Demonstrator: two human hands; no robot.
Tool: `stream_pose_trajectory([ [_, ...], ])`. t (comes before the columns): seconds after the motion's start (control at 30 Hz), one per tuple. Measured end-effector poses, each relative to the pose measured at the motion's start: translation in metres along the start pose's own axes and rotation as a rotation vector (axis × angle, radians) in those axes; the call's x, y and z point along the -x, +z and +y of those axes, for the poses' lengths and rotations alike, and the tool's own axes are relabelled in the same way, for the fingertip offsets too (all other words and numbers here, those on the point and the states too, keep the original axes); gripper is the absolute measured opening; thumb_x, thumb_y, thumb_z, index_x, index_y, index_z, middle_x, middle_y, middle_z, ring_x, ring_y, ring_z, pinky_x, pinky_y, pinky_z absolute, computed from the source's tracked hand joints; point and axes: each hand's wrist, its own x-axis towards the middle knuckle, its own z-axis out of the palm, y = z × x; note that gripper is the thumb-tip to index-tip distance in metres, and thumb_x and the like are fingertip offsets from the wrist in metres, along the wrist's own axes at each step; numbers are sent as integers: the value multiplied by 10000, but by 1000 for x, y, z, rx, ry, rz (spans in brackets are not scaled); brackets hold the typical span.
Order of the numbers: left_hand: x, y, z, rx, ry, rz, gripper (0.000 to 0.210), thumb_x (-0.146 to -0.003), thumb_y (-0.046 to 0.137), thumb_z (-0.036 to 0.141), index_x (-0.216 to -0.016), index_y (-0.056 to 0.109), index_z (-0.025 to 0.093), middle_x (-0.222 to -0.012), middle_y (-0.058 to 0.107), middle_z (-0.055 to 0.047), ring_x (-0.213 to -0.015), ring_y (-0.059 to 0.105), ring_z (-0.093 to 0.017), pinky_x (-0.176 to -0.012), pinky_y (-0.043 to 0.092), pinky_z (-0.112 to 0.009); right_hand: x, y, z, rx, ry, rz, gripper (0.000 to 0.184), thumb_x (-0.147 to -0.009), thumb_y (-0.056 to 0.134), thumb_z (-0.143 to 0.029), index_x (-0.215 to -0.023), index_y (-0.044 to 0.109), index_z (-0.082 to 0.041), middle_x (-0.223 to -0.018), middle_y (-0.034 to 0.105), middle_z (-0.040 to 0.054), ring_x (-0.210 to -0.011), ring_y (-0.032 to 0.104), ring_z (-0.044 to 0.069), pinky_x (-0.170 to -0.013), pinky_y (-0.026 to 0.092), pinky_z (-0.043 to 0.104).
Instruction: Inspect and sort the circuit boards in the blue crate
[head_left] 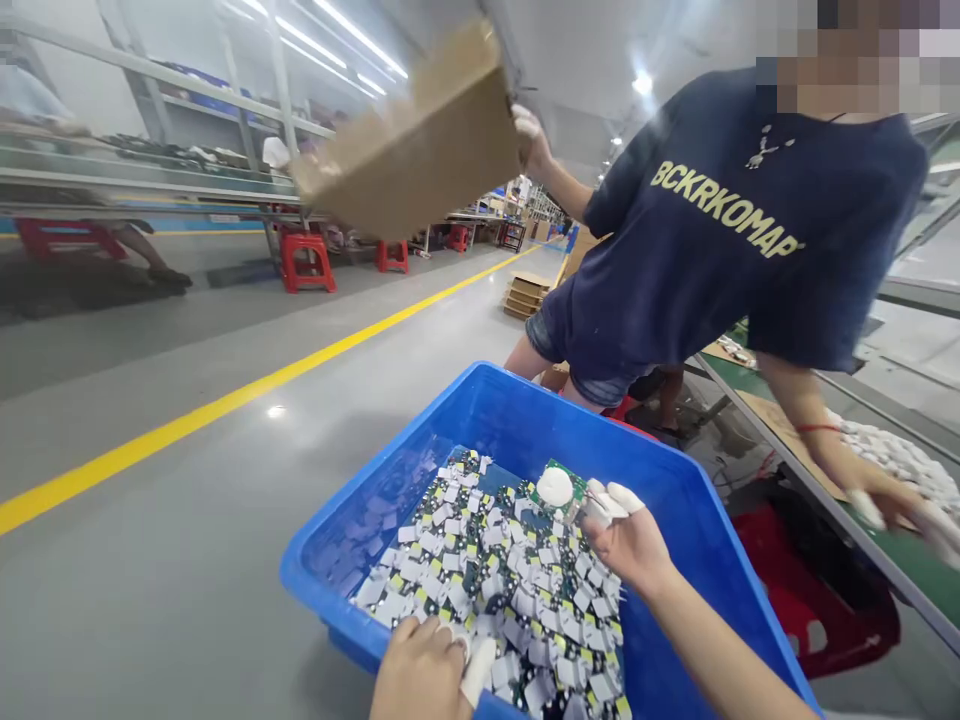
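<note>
A blue plastic bin (517,410) stands in front of me, part filled with several small green circuit boards (495,570) bearing white parts. My right hand (626,535), with white finger cots, holds one green circuit board with a white dome (556,487) over the bin. My left hand (427,670) grips the bin's near rim, a cot on one finger.
A person in a dark blue shirt (735,240) stands beyond the bin, lifting a cardboard box (416,140) with one hand (531,135); the other hand (892,500) rests on a green workbench (885,545). Red stools (306,262), a yellow floor line (247,395) and stacked cardboard (527,292) lie around.
</note>
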Motion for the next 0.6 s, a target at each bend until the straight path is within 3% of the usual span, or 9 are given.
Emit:
stream_pose_trajectory([
  [0.07, -1, 0, 2, -42, 38, 115, 286, -666, 376, 79, -427, 506, 165, -479, 514, -8, -537, 438, -134, -601, 226, -291, 8, -1, -1, -22, -11, 4, 166, -560, 556, -206, -702, 473, -185, -508, 576, -37, -369, 455, 112, -268, 323, 166],
  [0.13, -3, -3, 1, -77, 58, 135, 308, -690, 354, 102, -419, 489, 157, -468, 504, -15, -525, 440, -145, -592, 233, -295, 14, -3, -4, -34, -32, -5, 169, -559, 556, -212, -709, 483, -183, -487, 561, -41, -363, 445, 111, -261, 306, 163],
  [0.2, -4, -6, -1, -81, 43, 75, 292, -676, 342, 95, -435, 497, 150, -483, 517, -28, -526, 454, -159, -579, 257, -297, 22, -5, -7, -16, -62, -46, 140, -577, 543, -235, -696, 497, -177, -488, 551, -36, -376, 449, 107, -277, 312, 165],
  [0.27, -4, -12, 1, -1, -58, -8, 282, -668, 319, 112, -443, 487, 140, -516, 526, -61, -564, 468, -187, -601, 301, -320, 34, -7, -9, 49, -129, -125, 128, -612, 519, -271, -686, 515, -167, -515, 552, -20, -398, 464, 103, -312, 338, 175],
  [0.33, -6, -22, 17, 335, -300, -44, 271, -695, 305, 197, -504, 488, 137, -607, 548, -99, -653, 488, -214, -673, 342, -357, 50, -7, -10, 184, -233, -213, 167, -664, 472, -317, -698, 528, -164, -563, 554, -4, -436, 494, 111, -352, 369, 195],
  [0.4, -10, -36, 49, 997, -603, -71, 302, -732, 295, 343, -706, 512, 135, -780, 578, -115, -760, 516, -217, -738, 370, -352, 72, -8, -9, 423, -390, -324, 192, -707, 425, -330, -706, 530, -170, -604, 552, 8, -477, 516, 121, -382, 392, 213],
  [0.43, -12, -43, 69, 1390, -726, -116, 346, -743, 284, 400, -862, 487, 145, -885, 579, -106, -799, 532, -204, -743, 389, -333, 84, -8, -8, 617, -495, -391, 185, -725, 406, -308, -719, 531, -173, -647, 558, 20, -538, 535, 132, -435, 427, 233],
  [0.5, -17, -56, 111, 1944, -791, -252, 396, -762, 290, 426, -1034, 399, 161, -971, 570, -101, -815, 555, -197, -670, 431, -297, 110, -10, -6, 1138, -759, -574, 156, -736, 394, -227, -784, 534, -177, -785, 572, 59, -698, 543, 154, -595, 468, 290],
  [0.6, -22, -64, 158, 2115, -872, -160, 345, -771, 381, 324, -1044, 412, 117, -814, 618, -100, -673, 584, -174, -568, 452, -250, 145, -20, -7, 1773, -1100, -758, 238, -720, 410, -139, -940, 488, -188, -994, 532, 104, -896, 495, 167, -768, 439, 338],
])
